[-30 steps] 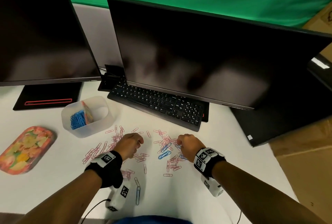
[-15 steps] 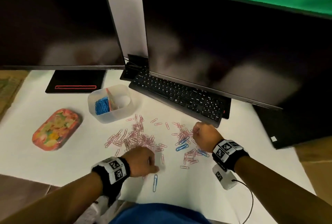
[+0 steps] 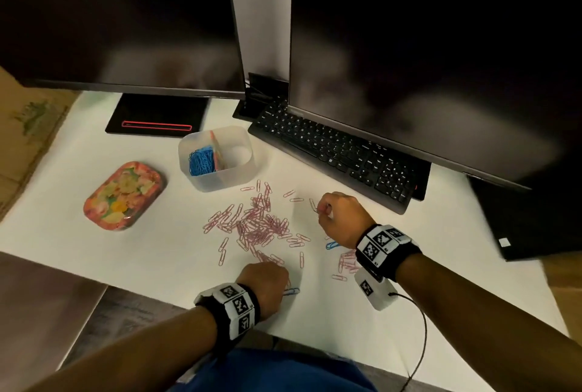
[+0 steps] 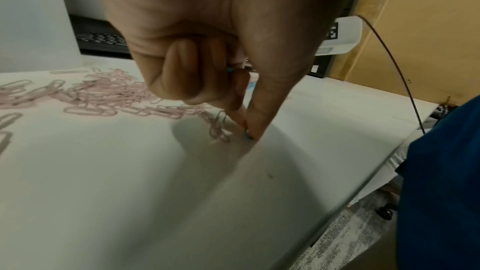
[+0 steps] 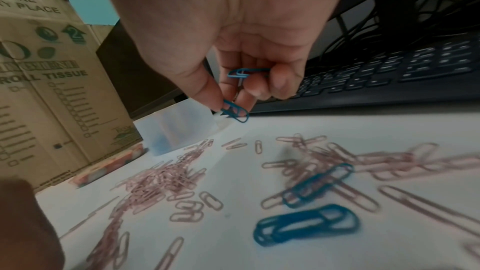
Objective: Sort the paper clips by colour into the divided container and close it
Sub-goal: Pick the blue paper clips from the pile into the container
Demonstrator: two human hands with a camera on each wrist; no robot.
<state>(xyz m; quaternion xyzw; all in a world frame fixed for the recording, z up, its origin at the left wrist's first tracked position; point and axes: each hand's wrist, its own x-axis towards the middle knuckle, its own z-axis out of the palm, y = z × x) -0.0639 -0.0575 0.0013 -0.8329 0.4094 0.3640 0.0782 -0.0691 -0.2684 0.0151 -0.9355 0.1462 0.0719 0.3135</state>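
Our right hand [image 5: 233,34] hangs above the white table [image 3: 157,259], thumb and forefinger pinching one blue paper clip [image 5: 235,110] by its end, while a second blue clip [image 5: 241,73] sits tucked under the curled fingers. Our left hand [image 3: 267,284] is low at the near edge of the pile, thumb and forefinger tips [image 4: 255,122] pressed together on the tabletop around the end of another blue clip [image 3: 291,291]; a speck of blue also shows inside the curled fingers in the left wrist view, though we cannot tell what it is.

Between and beyond our hands lies the scatter of pink paper clips [image 3: 258,221], densest just ahead of the left hand. Two more blue clips [image 5: 306,225] lie among the pink ones under the right wrist.

Farther out, towards the left, stands the translucent divided container [image 3: 217,177], open, with a heap of blue clips [image 3: 201,162] in its left compartment and pink clips leaning on the divider; what the right compartment holds we cannot tell. Its floral lid [image 3: 122,196] lies on the table to the left, well apart from it. A black keyboard [image 3: 333,152] and two dark monitors [image 3: 425,61] stand behind, and a cardboard box [image 5: 44,81] stands off the table's left side.
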